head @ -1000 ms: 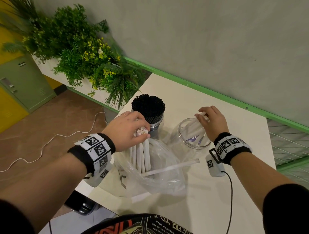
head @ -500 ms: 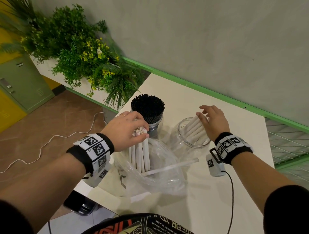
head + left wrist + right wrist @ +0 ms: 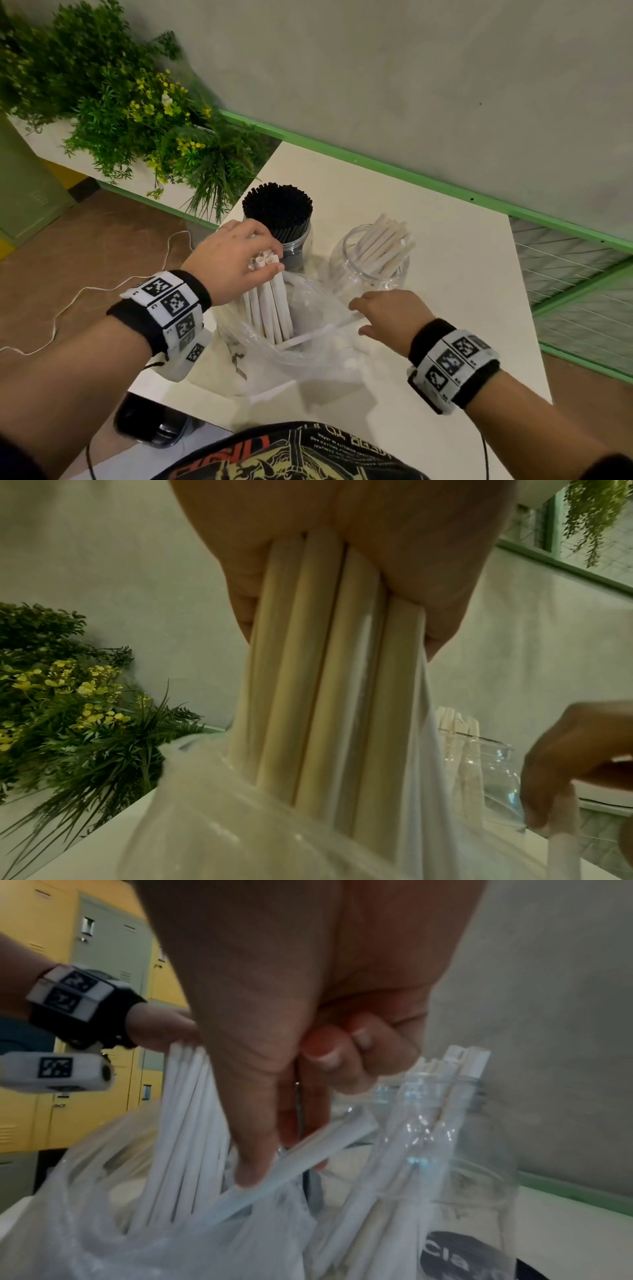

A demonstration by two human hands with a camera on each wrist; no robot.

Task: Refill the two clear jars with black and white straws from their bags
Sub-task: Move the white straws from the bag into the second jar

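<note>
My left hand (image 3: 270,260) grips a bundle of white straws (image 3: 270,308) that stands upright in a clear plastic bag (image 3: 318,359); the left wrist view shows the fingers wrapped round the bundle of white straws (image 3: 325,696). Across the bag's mouth lies a single white straw (image 3: 315,334), and my right hand (image 3: 358,318) pinches it between thumb and fingers; this single white straw (image 3: 325,1146) shows close up in the right wrist view. Behind the bag stand a clear jar (image 3: 371,270) with several white straws leaning in it and a jar packed with black straws (image 3: 277,209).
The white table (image 3: 445,342) ends at a green-edged grey wall behind the jars. A green plant with yellow flowers (image 3: 137,120) stands off the table's left corner. A white cable (image 3: 68,301) lies on the brown floor at left.
My right hand left the white-straw jar and came back toward me to the single straw on the bag. The straws it held now lean in that jar. The left hand kept its grip.
</note>
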